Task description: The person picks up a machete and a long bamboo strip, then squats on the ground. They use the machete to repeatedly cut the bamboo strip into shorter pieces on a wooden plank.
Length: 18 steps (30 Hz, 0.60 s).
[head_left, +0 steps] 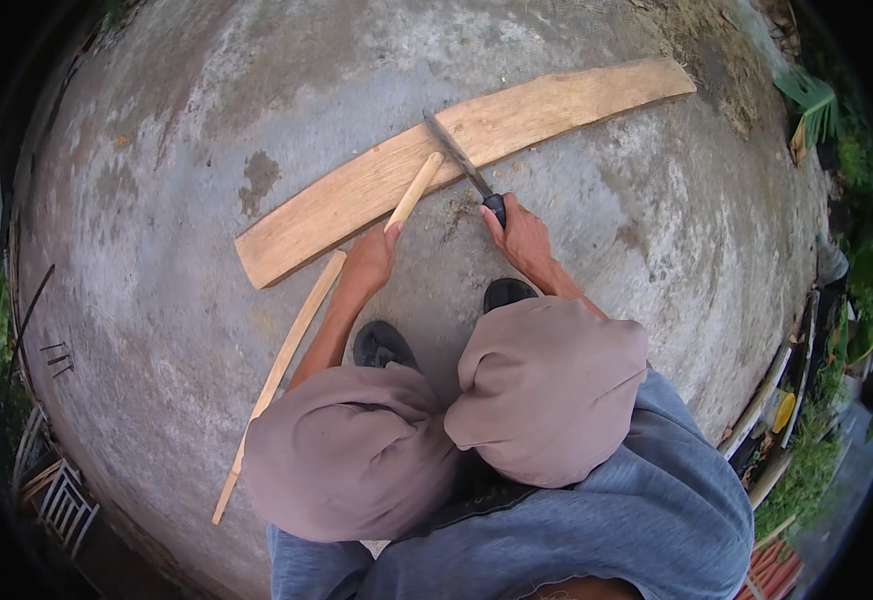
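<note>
I am squatting on a concrete floor. My left hand (pixel 371 258) grips a short pale wooden stick (pixel 414 190), whose far end rests on a long wooden plank (pixel 356 195) lying across the floor. My right hand (pixel 521 238) holds a machete (pixel 459 156) by its dark handle. The blade lies over the plank just right of the stick's tip. A thin wooden strip (pixel 281 370) lies on the floor by my left knee.
My dark shoes (pixel 384 345) rest on the concrete floor (pixel 156 260) between my knees. Wooden slats (pixel 56 495) are stacked at the lower left. Poles and green plants (pixel 806 440) line the right edge.
</note>
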Motion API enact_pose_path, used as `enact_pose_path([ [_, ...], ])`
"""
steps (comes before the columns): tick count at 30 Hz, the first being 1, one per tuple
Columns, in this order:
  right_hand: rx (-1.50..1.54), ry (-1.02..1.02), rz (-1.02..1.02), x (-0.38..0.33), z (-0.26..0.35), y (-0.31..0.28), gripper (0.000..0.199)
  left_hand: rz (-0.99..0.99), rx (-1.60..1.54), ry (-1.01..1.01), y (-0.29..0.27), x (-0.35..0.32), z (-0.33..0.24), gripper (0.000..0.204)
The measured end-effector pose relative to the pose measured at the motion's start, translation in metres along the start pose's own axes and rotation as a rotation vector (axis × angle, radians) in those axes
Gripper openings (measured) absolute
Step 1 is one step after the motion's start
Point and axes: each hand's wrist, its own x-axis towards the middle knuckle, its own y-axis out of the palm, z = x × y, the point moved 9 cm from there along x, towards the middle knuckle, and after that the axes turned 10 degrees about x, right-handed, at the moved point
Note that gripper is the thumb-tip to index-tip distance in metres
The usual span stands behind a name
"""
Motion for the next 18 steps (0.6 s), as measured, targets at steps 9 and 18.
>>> enact_pose_path([
  [9, 0.025, 0.083, -0.050, -0.007, -0.003, 0.005, 0.043, 0.402, -0.592, -0.176, 0.017, -0.010, 0.004, 0.057],
  [18, 0.050, 0.079, -0.057, -0.007, -0.017, 0.000, 0.049, 0.088, -0.807, -0.126, 0.013, -0.005, 0.025, 0.038],
])
